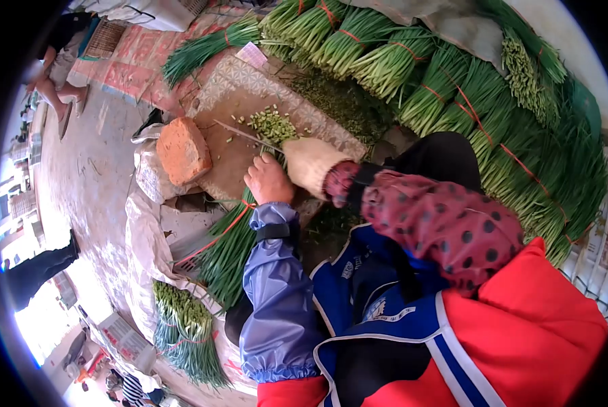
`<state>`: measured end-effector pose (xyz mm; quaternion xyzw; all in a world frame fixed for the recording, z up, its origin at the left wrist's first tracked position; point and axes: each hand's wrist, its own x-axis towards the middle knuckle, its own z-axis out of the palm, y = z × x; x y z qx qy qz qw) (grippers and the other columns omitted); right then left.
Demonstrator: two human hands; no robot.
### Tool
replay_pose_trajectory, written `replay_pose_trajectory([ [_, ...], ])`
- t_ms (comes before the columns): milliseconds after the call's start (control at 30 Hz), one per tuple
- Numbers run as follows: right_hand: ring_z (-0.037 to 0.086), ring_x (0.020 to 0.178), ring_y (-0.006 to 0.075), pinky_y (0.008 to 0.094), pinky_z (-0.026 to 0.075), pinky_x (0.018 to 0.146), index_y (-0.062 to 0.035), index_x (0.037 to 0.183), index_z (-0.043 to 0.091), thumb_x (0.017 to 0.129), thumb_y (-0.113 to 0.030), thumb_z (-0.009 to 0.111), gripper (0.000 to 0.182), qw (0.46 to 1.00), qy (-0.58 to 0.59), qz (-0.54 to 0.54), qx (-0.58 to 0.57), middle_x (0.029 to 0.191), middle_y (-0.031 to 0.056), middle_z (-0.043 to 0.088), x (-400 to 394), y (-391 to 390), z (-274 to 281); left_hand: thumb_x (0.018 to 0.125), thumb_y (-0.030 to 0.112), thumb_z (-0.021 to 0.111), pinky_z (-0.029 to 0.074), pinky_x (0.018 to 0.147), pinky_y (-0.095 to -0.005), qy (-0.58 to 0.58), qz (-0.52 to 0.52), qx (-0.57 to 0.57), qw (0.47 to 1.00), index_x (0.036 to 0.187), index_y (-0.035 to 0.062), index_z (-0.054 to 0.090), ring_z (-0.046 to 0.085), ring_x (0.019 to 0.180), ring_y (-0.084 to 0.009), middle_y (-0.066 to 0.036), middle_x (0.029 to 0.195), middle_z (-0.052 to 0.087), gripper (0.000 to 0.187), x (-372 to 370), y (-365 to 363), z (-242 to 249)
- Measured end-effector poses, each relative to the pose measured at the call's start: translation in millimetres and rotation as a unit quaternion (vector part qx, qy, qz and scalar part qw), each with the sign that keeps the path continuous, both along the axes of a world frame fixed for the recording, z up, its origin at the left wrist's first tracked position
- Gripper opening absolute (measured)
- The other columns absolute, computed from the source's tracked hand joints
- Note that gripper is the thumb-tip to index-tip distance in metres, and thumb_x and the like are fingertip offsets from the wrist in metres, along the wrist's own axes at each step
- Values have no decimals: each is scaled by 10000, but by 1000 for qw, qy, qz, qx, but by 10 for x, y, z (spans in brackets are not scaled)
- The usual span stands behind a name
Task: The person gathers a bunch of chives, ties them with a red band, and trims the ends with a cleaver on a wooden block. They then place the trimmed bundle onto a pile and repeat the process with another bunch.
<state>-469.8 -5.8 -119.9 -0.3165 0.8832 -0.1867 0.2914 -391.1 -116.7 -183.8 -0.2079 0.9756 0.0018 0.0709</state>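
My bare left hand is closed around a bunch of long green chive-like stalks, near the end that lies on a board. A red tie is around the bunch, which hangs down past my left forearm. My right hand, in a pale glove, grips a knife; its handle is hidden in the glove. The blade lies across the stalks just beyond my left fingers. Short cut pieces are heaped beside the blade on the patterned board.
An orange-red brick sits at the board's left edge. Many tied bunches are stacked along the back and right. Another bunch stands at lower left by white sacking. A person's legs show at upper left.
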Motion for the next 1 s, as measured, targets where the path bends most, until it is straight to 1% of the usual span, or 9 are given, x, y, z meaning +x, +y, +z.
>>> replay_pose_trajectory([
  [133, 697, 860, 393, 456, 567, 737, 25, 859, 711, 797, -131, 624, 189, 996, 45, 7, -81, 877, 240, 701, -31, -124, -246, 714, 158, 692, 446, 851, -487, 52, 17, 69, 996, 1074, 19, 529, 594, 984, -370, -148, 1053, 594, 419, 41, -120, -5],
  [200, 696, 852, 397, 458, 562, 737, 36, 873, 710, 793, -107, 612, 191, 999, -6, 4, -47, 861, 246, 698, -68, 109, 35, 663, 278, 803, 420, 943, -525, 29, 30, 120, 992, 1273, -12, 476, 548, 1126, -410, -195, 1224, 563, 750, 75, -152, 217],
  [300, 687, 860, 415, 469, 553, 740, 56, 927, 692, 815, -113, 608, 220, 997, -69, -3, 34, 864, 259, 690, -16, 505, 4, 478, 473, 922, 290, 1107, -573, 72, -20, 212, 974, 1554, 25, 85, 307, 1415, -416, -238, 1544, 298, 1435, 195, -328, 411],
  [400, 665, 952, 417, 469, 536, 813, 70, 1036, 655, 845, -155, 610, 298, 996, -62, -54, -20, 958, 287, 674, 91, 673, 21, 488, 466, 923, 297, 1093, -589, -41, 2, 202, 979, 1553, 26, 70, 297, 1429, -392, -237, 1561, 265, 1433, 450, -493, 583],
  [567, 655, 981, 416, 471, 523, 836, 85, 1055, 635, 828, -226, 639, 385, 990, -78, -99, -56, 999, 294, 667, -93, 494, -94, 533, 437, 878, 436, 957, -497, 11, 105, 207, 973, 1432, -30, 358, 602, 1123, -394, -234, 1187, 640, 1139, 710, -529, 442],
  [667, 612, 1037, 438, 472, 497, 874, 38, 1230, 518, 801, -338, 686, 594, 995, -43, -79, -35, 1058, 293, 646, -233, 570, 241, 544, 437, 877, 457, 911, -508, 147, 127, 203, 960, 1393, -29, 397, 574, 1136, -420, -248, 1219, 608, 1081, 723, -414, 756],
  [800, 638, 1047, 359, 413, 500, 889, 30, 1369, 443, 739, -242, 755, 754, 959, -85, -118, -244, 1116, 232, 642, -129, 511, 832, 565, 335, 902, 459, 952, -482, 294, 159, 190, 923, 1393, -25, 383, 581, 1155, -379, -224, 1238, 594, 1042, 677, -213, 1334],
  [867, 632, 1050, 311, 383, 496, 899, -14, 1402, 442, 710, -153, 764, 776, 926, -105, -119, -342, 1170, 191, 631, -15, 416, 1064, 582, 202, 912, 454, 997, -419, 438, 94, 335, 829, 1393, -22, 368, 577, 1166, -295, -185, 1267, 571, 1002, 657, -124, 1452],
  [1000, 627, 970, 264, 347, 508, 861, -54, 1277, 570, 694, -99, 776, 620, 847, 135, -17, -514, 1078, 139, 640, 49, 499, 1746, 595, 132, 909, 472, 987, -384, 391, 45, 449, 802, 1375, -31, 389, 593, 1120, -245, -135, 1242, 595, 952, 802, 89, 1779],
])
